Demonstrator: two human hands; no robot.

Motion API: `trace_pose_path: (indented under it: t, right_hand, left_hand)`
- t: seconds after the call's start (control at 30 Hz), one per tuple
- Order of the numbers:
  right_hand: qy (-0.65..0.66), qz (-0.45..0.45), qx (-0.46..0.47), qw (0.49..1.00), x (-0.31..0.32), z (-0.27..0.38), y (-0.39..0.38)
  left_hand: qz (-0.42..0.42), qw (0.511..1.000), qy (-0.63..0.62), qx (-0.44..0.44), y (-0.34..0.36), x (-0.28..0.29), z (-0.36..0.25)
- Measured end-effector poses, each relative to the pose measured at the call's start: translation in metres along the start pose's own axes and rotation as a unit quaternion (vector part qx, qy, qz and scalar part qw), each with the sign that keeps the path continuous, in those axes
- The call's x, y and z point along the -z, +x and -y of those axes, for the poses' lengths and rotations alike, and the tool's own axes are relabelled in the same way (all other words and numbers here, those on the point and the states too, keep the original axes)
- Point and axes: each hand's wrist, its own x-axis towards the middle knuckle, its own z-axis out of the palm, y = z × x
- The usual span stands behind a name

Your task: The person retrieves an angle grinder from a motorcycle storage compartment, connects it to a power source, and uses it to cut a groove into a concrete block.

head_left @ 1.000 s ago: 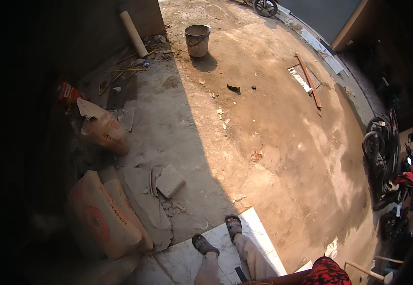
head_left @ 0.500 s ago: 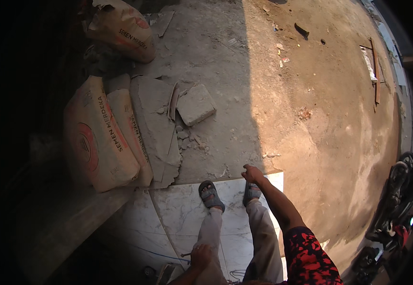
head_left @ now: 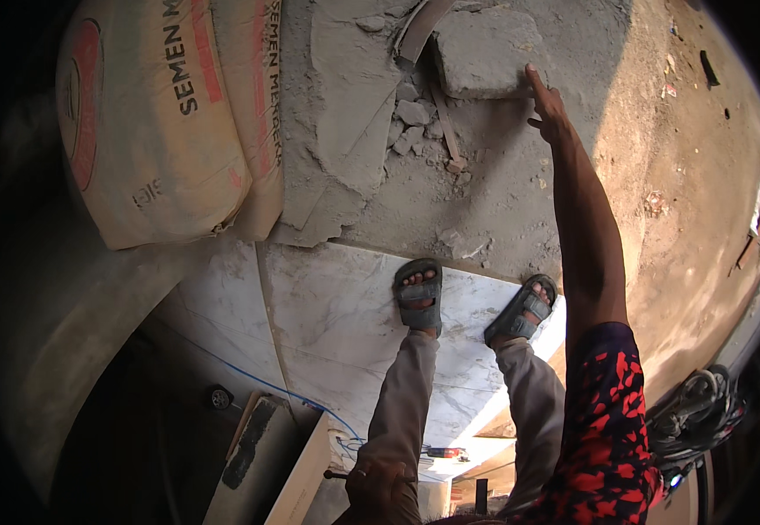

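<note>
My right arm stretches far forward, and my right hand (head_left: 550, 109) is open with its fingers apart. Its index fingertip is at the right edge of a rough grey concrete block (head_left: 490, 54); whether it touches cannot be told. Low in the view, my left hand (head_left: 383, 488) is closed at my left leg. A thin rod-like tool (head_left: 334, 475) with a small end sticks out to the left of that fist; the rest of it is hidden. Left of the block, a curved strip (head_left: 423, 28) leans beside it, with broken rubble pieces (head_left: 413, 114) below.
Two cement bags (head_left: 165, 131) stand at the left by a broken grey slab (head_left: 345, 114). My sandalled feet are on white marbled tiles (head_left: 327, 297). A blue cable (head_left: 248, 374) crosses them near a long board (head_left: 301, 472). A dark coiled bundle (head_left: 699, 411) lies at the right.
My view has leaned down and forward, so the block and bags look closer. My right hand has gone from near my right foot out to the block. The left stays low, still closed.
</note>
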Motion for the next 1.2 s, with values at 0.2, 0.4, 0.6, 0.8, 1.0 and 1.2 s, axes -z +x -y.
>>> trace_pose_path:
  t: [0.2,0.4,0.6,0.8,1.0,1.2]
  right_hand:
    - [0.226,-0.105,0.052,0.967,-0.04,-0.011,0.038]
    - [0.136,-0.116,0.182,0.967,-0.094,0.031,-0.001]
    - [-0.108,-0.189,0.254,0.942,-0.037,0.056,-0.082]
    - [-0.368,-0.195,0.253,0.873,0.064,0.01,-0.216]
    - [-0.337,-0.36,0.099,0.864,0.228,-0.099,-0.367]
    - [-0.033,-0.526,-0.102,0.843,0.316,-0.292,-0.549]
  left_hand:
    - [-0.009,0.999,-0.031,0.027,0.016,0.012,0.002]
    - [-0.029,0.999,-0.013,0.018,0.005,0.022,0.006]
    - [0.013,0.997,-0.049,-0.06,0.009,0.01,0.015]
    - [0.1,0.99,0.027,-0.096,0.011,0.024,0.026]
    - [0.154,0.963,0.099,-0.196,0.019,0.021,0.046]
    - [0.223,0.923,0.216,-0.228,-0.011,0.001,0.053]
